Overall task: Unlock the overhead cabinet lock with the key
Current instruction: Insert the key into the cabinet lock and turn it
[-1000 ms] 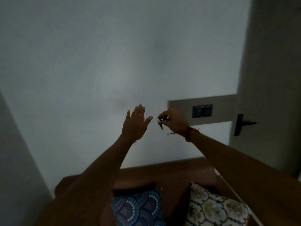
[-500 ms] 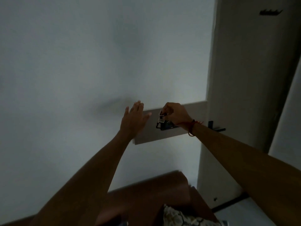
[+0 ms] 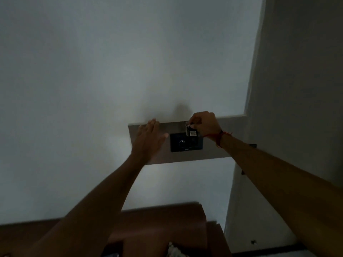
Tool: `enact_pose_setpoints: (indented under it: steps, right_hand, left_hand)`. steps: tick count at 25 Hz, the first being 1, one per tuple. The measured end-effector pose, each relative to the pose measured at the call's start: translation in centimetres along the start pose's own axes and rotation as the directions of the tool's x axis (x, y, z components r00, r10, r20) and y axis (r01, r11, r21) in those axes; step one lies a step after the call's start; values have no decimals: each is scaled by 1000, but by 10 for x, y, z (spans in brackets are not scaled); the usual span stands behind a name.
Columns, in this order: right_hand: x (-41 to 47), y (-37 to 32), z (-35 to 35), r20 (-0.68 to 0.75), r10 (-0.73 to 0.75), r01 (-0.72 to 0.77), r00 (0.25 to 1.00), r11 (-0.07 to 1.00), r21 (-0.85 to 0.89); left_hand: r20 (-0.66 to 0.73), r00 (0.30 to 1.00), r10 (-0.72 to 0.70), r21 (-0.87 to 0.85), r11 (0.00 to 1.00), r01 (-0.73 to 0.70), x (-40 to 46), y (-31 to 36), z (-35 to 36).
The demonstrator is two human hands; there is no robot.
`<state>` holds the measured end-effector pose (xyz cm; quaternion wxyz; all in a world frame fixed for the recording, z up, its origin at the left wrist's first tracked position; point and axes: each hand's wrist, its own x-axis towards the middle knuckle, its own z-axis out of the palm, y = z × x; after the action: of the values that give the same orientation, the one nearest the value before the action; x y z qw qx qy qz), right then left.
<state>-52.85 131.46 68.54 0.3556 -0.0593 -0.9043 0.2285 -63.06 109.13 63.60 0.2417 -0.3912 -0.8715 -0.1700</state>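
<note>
In the dim head view my right hand (image 3: 204, 125) is raised and pinches a small bunch of keys (image 3: 191, 129) with a dark tag hanging from it. The keys hang just above a black switch plate (image 3: 186, 144) with a round dial, mounted on a pale grey wall panel (image 3: 219, 151). My left hand (image 3: 148, 140) is raised beside it, fingers apart and holding nothing, in front of the panel's left end. No cabinet lock can be made out in this view.
A plain white wall (image 3: 111, 71) fills most of the view. A tall pale cabinet or door (image 3: 297, 89) stands at the right with a dark handle (image 3: 252, 145) behind my right forearm. A brown wooden headboard (image 3: 163, 219) lies below.
The view has swung right and up: the panel and switch plate now sit centred behind my hands. Both hands stay raised; the right one still holds the keys.
</note>
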Motion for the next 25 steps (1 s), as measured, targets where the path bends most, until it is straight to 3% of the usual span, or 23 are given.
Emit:
enact_pose_setpoints:
  steps: [7, 13, 22, 25]
  right_hand:
    - [48, 100, 7, -33, -58, 61, 998, 992, 110]
    - [64, 123, 23, -10, -107, 107, 994, 965, 238]
    - [48, 147, 35, 76, -119, 98, 990, 965, 242]
    - [45, 148, 36, 97, -165, 148, 982, 975, 165]
  left_hand:
    - [-3, 995, -97, 96, 991, 96, 46, 48, 46]
    - [7, 986, -169, 191, 968, 165, 63, 56, 68]
    - [38, 981, -191, 221, 959, 179, 63, 67, 89]
    - [43, 981, -190, 221, 959, 176, 65, 69, 92]
